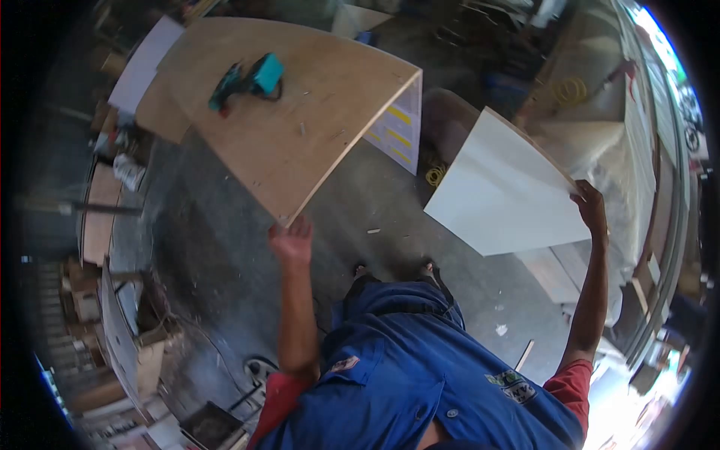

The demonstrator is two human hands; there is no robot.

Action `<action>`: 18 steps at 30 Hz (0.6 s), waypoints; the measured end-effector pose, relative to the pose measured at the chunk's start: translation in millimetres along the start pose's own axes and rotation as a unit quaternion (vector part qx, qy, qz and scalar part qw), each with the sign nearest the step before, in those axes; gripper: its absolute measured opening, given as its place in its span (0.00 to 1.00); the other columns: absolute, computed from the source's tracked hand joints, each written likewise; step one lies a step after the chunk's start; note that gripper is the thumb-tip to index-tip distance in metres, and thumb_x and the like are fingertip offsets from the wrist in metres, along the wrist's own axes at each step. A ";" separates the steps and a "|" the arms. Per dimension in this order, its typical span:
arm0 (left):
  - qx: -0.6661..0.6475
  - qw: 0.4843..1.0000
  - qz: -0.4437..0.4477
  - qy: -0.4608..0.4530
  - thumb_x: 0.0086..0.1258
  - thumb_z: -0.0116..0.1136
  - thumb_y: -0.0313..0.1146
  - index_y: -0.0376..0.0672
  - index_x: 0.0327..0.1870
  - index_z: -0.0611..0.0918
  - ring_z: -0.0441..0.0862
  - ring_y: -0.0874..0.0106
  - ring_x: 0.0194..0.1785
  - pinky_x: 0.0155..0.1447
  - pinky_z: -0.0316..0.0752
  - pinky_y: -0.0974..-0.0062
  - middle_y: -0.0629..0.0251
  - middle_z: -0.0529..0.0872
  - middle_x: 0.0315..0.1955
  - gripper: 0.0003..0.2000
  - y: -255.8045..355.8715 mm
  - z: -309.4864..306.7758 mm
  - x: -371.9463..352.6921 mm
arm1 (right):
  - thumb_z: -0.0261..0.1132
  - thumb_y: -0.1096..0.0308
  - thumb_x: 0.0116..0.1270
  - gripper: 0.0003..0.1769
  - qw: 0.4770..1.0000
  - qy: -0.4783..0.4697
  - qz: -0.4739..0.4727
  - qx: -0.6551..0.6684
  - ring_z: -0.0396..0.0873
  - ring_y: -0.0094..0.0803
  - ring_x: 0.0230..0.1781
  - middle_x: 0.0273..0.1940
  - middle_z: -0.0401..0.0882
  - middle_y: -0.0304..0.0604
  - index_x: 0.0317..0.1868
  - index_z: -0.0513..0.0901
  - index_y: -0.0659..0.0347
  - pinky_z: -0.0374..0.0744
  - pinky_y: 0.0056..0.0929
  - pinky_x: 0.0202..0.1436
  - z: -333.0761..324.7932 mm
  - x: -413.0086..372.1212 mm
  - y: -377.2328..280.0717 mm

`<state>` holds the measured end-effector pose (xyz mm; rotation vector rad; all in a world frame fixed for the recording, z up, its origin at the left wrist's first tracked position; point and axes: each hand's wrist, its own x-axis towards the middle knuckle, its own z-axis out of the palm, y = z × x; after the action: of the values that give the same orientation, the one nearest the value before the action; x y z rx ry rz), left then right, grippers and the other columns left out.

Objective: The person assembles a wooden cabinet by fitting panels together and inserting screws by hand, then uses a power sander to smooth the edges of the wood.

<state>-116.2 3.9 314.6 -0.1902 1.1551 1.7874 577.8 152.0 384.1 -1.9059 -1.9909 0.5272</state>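
A large plywood cabinet (300,90) lies with its bare brown side up, and its inner side panel shows white with yellow strips. My left hand (291,241) is closed at the cabinet's near corner, with the fingertips partly hidden by the edge. My right hand (590,206) grips a white board (510,191) by its right edge, fingers on the top side. The board is held tilted above the floor, apart from the cabinet. On the plywood rests a teal and black cordless drill (251,81), with a few small bits scattered near it.
Plastic-covered material (600,165) stands at the right, with a coil of yellow hose (570,91) on top. Another yellow coil (435,175) lies on the concrete floor (225,247). Boxes and wood scraps (142,360) crowd the left side, near a cable.
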 end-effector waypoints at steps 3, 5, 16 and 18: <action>-0.091 0.995 0.013 -0.036 0.79 0.36 0.55 0.36 0.68 0.71 0.73 0.52 0.69 0.71 0.70 0.50 0.49 0.78 0.60 0.31 -14.9 40.1 -21.5 | 0.68 0.72 0.65 0.19 0.992 0.097 -0.056 -0.065 0.82 0.53 0.55 0.52 0.86 0.53 0.57 0.81 0.63 0.79 0.46 0.58 26.5 21.7 23.9; -0.173 0.973 -0.020 -0.151 0.80 0.34 0.53 0.33 0.68 0.70 0.76 0.51 0.67 0.71 0.72 0.48 0.46 0.78 0.61 0.31 -17.7 32.5 -10.4 | 0.66 0.73 0.68 0.25 0.983 0.137 -0.020 -0.120 0.75 0.54 0.64 0.60 0.81 0.53 0.65 0.77 0.59 0.73 0.49 0.67 36.4 37.0 33.1; -0.103 0.969 -0.053 -0.218 0.78 0.46 0.46 0.32 0.62 0.75 0.83 0.51 0.60 0.66 0.80 0.51 0.46 0.83 0.57 0.24 26.2 -0.8 3.4 | 0.67 0.69 0.67 0.35 0.906 0.352 -0.008 -0.236 0.61 0.63 0.74 0.73 0.65 0.58 0.74 0.67 0.56 0.62 0.57 0.77 97.0 2.0 7.8; -0.077 0.963 -0.084 -0.246 0.77 0.48 0.45 0.33 0.62 0.75 0.83 0.51 0.60 0.66 0.80 0.51 0.47 0.83 0.58 0.24 39.5 -8.7 13.6 | 0.67 0.68 0.67 0.33 0.922 0.334 0.031 -0.194 0.62 0.60 0.73 0.71 0.68 0.56 0.72 0.70 0.56 0.65 0.57 0.75 143.4 -24.3 11.8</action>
<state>-157.0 2.3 326.7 0.0649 0.6278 1.6463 520.2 123.1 253.2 -1.9943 -1.6431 -0.4989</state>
